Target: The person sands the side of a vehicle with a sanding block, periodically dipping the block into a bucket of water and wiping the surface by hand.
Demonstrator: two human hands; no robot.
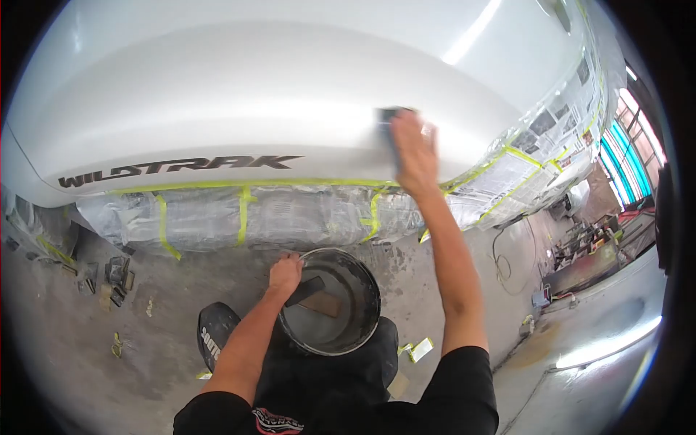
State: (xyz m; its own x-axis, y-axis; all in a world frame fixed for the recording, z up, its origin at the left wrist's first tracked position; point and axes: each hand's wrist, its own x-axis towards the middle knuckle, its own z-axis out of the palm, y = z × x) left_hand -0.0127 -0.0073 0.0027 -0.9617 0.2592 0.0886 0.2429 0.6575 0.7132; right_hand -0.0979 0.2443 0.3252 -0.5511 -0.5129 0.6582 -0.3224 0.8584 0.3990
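Overall light: daylight is filling the scene, bright and even.
Source: light is entering from the open windows (pixel 629 148) at the right edge.
Glare: a long white streak is shining across the car panel (pixel 217 94), washing out detail near its top.
Floor: a bright strip is glowing on the concrete floor (pixel 72 341) at lower right.
Shadows: soft ones are falling under the bucket (pixel 370 290) and the arms.
Distortion: the fisheye lens is bending straight lines; a black ring is cutting off the corners.
Blur: the right hand (pixel 413 148) is smearing slightly; the edges are softening.
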